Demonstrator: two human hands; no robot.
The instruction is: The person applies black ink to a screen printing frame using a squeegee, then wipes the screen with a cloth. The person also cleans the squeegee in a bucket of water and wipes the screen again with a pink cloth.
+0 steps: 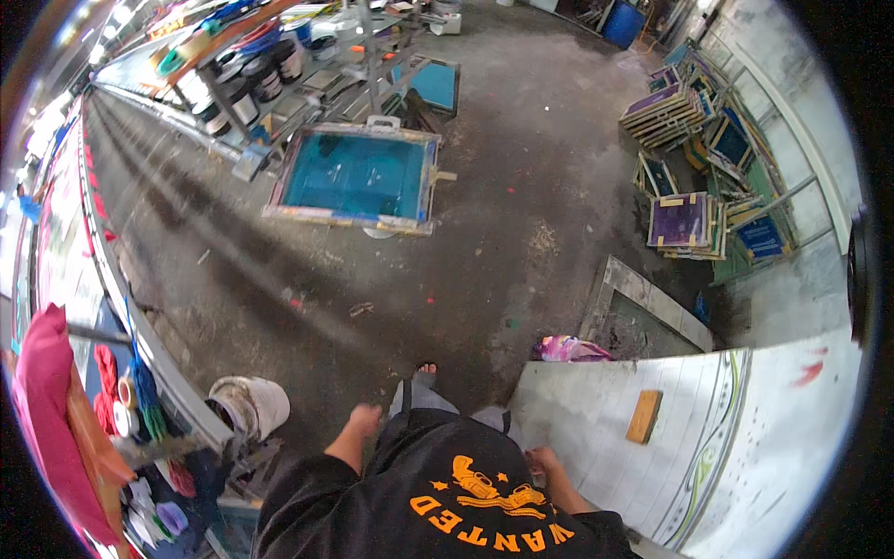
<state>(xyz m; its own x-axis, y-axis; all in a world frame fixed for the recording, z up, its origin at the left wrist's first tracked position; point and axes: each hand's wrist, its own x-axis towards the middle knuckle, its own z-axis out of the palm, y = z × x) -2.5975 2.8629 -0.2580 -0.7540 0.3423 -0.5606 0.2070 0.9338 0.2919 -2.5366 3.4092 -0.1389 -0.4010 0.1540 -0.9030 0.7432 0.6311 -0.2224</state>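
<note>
My left hand (367,418) hangs beside my body above the dark floor, its fingers curled in and nothing visible in them. My right hand (542,459) is close to my right side, next to a white tiled counter (587,410). Its fingers are partly hidden and small, so what they do cannot be made out. A wooden block (643,416) lies on the counter, to the right of that hand. Past its far left corner sits a crumpled pink and purple bundle (573,349).
Ahead stands a wood-edged screen frame (354,175) with teal mesh. Stacked screen frames (680,222) lean along the right wall. A dirty white bucket (251,407) is near a long table edge (172,373) at left. Tubs (263,79) line a shelf farther off.
</note>
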